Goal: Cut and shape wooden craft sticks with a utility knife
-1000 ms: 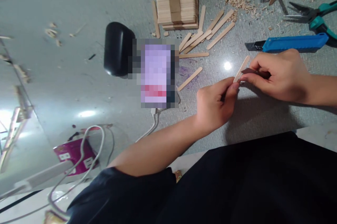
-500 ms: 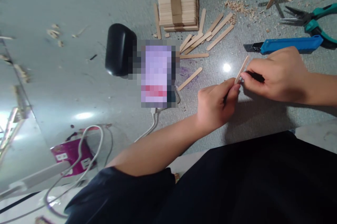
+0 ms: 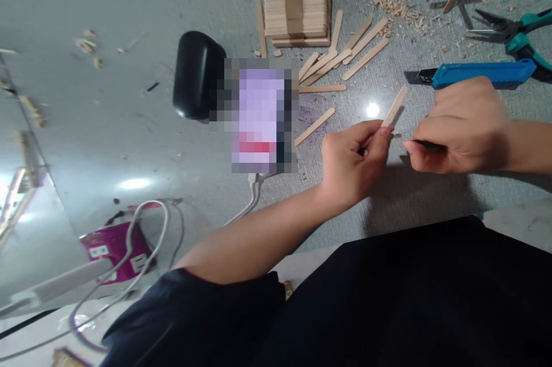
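Observation:
My left hand (image 3: pixel 351 163) pinches the lower end of a flat wooden craft stick (image 3: pixel 394 106), which points up and to the right above the grey floor. My right hand (image 3: pixel 459 128) is closed round a thin black tool (image 3: pixel 426 145), probably a pen or small blade; its tip sits just right of the stick, a small gap away. Several loose wooden sticks (image 3: pixel 340 59) lie beyond my hands, next to a banded bundle of sticks (image 3: pixel 295 2).
A blue utility knife (image 3: pixel 478 72) and teal-handled pliers (image 3: pixel 515 33) lie at the right. A phone (image 3: pixel 261 117) with a white cable (image 3: pixel 146 252) and a black case (image 3: pixel 196 76) sit at the left. Wood shavings (image 3: pixel 401 10) are scattered at the top.
My right hand has drawn away from the stick, down and to the right, and now holds only the black tool. My left hand still holds the stick.

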Tool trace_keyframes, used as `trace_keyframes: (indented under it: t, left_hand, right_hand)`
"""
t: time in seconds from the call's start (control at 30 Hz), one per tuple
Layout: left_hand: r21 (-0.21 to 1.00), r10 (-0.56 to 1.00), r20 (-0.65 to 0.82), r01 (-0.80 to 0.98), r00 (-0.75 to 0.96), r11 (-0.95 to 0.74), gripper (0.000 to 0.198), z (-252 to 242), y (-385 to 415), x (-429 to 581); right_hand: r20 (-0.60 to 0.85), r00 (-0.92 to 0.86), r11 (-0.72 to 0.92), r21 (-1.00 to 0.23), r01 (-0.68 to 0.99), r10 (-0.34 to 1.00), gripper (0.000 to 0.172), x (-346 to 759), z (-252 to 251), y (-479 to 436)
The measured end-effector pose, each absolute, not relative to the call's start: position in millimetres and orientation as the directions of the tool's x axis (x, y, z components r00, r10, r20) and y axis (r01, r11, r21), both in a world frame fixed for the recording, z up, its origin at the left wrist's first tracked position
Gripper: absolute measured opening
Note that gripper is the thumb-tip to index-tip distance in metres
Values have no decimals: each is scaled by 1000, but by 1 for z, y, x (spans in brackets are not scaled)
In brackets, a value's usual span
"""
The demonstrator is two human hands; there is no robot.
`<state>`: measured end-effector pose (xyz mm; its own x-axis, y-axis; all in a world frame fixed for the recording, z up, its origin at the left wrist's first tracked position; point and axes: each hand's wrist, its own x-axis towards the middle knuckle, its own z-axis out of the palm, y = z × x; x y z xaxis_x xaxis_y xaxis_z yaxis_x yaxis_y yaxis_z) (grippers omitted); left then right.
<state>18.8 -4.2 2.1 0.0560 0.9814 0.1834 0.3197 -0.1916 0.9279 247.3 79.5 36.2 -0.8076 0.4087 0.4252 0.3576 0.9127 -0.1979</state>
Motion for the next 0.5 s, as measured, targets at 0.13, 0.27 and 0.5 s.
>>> trace_keyframes:
  t: [0.13, 0.27, 0.5]
  left_hand:
    - [949, 983, 180, 255, 34, -183, 46, 0, -3, 20]
    - [950, 983, 185, 254, 21, -184, 47, 1, -4, 20]
    - [916, 975, 216, 333, 55, -221, 42, 1, -6, 17]
  right_hand:
    - [263, -778, 817, -281, 504, 570, 51, 246, 37, 79]
    - [81, -732, 700, -378, 605, 676, 49, 247, 37, 82]
    - [34, -670, 596, -492, 634, 741, 41, 245, 43, 79]
